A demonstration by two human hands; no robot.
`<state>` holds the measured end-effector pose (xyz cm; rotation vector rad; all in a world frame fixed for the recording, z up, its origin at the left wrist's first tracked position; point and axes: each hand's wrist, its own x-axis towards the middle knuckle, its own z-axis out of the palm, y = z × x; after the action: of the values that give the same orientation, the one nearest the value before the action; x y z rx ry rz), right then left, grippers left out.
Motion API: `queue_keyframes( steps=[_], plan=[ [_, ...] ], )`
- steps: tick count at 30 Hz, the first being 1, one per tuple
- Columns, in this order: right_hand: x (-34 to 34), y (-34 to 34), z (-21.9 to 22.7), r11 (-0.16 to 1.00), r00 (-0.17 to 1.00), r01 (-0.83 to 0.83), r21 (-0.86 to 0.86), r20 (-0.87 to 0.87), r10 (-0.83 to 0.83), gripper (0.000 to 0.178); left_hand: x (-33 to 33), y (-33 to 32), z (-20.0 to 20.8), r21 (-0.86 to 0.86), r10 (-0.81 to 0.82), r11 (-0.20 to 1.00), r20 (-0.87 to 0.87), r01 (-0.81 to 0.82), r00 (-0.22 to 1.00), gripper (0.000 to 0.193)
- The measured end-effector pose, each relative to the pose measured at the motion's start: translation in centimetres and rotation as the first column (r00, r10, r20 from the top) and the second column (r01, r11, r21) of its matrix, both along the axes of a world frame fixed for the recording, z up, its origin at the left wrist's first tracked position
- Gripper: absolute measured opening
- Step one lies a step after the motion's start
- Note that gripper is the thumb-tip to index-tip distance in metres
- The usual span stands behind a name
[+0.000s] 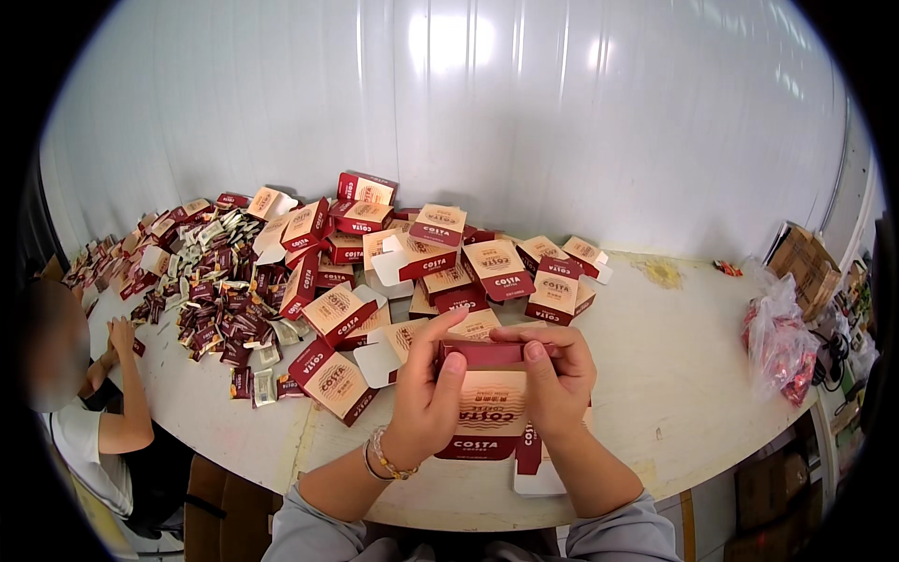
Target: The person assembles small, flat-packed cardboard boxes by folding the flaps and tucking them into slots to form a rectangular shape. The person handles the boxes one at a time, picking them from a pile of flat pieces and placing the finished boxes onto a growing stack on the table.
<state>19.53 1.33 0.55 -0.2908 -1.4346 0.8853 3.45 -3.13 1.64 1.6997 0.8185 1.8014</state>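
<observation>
Between my hands I hold a small cream and dark-red carton (493, 403), its dark-red end facing up. My left hand (433, 386) grips its left side, the thumb on the front face near the upper edge. My right hand (554, 379) grips the right side the same way, thumb against the upper edge. Both hands are closed on the carton; the fingers behind it are partly hidden. Beneath my right wrist lies another carton with a white flap (540, 480), mostly covered. Just beyond my hands, a carton (334, 381) rests at the near edge of a heap of similar cartons (496, 267).
Left of the cartons spreads a pile of small wrapped sachets (220, 309). A co-worker (103, 421) sits at the far left, hands over the table (684, 375). On the right are a clear plastic bag with red contents (785, 347) and a brown cardboard box (803, 267). A pale wall (609, 122) stands behind.
</observation>
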Motion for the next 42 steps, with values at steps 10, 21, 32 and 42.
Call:
queue_keyframes(
  steps=[10, 21, 32, 42],
  plan=[
    [0.1, 0.6, -0.1, 0.989, 0.999, 0.045, 0.139, -0.033, -0.041, 0.013, -0.4, 1.3, -0.6, 0.228, 0.023, 0.974, -0.102, 0.001, 0.994, 0.026],
    [-0.2, 0.5, -0.1, 0.994, 0.996, -0.033, 0.1, -0.075, 0.041, 0.015, 0.4, 0.0, 0.0, 0.026, -0.074, 0.997, 0.074, 0.072, 0.995, 0.026],
    [-0.2, 0.3, -0.1, 0.99, 0.995, 0.002, 0.14, -0.098, 0.012, 0.011, -0.7, 0.5, -0.1, 0.143, -0.076, 0.986, -0.074, 0.086, 0.994, 0.022],
    [0.0, 0.9, -0.7, 0.984, 0.989, 0.025, 0.175, -0.148, 0.002, 0.029, -0.7, -0.1, 0.0, 0.165, -0.027, 0.985, -0.172, 0.056, 0.985, 0.016]
  ],
)
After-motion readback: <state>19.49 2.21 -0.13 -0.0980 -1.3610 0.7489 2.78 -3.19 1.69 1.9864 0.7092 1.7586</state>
